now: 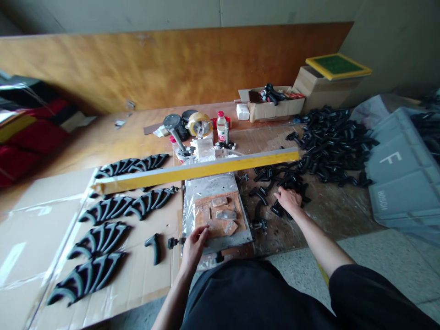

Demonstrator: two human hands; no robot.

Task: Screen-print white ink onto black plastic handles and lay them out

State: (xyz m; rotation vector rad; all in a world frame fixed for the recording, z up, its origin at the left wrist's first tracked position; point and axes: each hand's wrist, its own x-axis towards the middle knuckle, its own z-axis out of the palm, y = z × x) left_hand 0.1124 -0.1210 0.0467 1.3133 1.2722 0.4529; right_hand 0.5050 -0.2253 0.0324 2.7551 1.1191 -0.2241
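My left hand (194, 245) rests on the near left corner of a flat metal plate (211, 187) that carries a brown board with small taped blocks (220, 215); its fingers curl over the plate's edge. My right hand (288, 199) reaches into loose curved black plastic parts (266, 195) right of the plate, fingers bent down over one of them. A single black curved part (154, 247) lies on cardboard just left of my left hand. A long yellow-edged bar (195, 170) stretches across above the plate.
Rows of nested black curved parts (103, 238) lie on cardboard (34, 229) at left. A big heap of black parts (330, 142) sits at right beside a grey crate (398, 178). Tape roll (199, 123), bottle (222, 127) and cardboard boxes (275, 107) stand at the back.
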